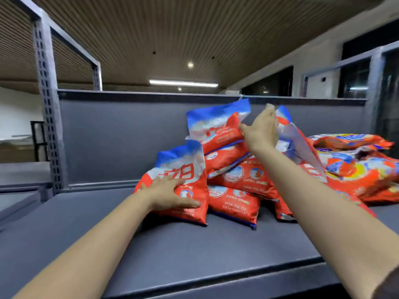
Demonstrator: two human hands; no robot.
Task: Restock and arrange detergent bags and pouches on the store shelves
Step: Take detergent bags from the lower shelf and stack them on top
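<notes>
Grey shelf (86, 234) holds heaped, crinkled red-and-blue detergent bags (235, 203).

We see a heap of detergent bags (235, 180) on the shelf (108, 223), near its back wall (121, 137). One bag (183, 182) leans at the heap's left end. More bags (358, 167) lie stacked toward the shelf's right edge.

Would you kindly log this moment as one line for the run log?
left hand rests flat on front bag | right hand at top bag, grip unclear | bags piled on shelf, unarranged
</notes>
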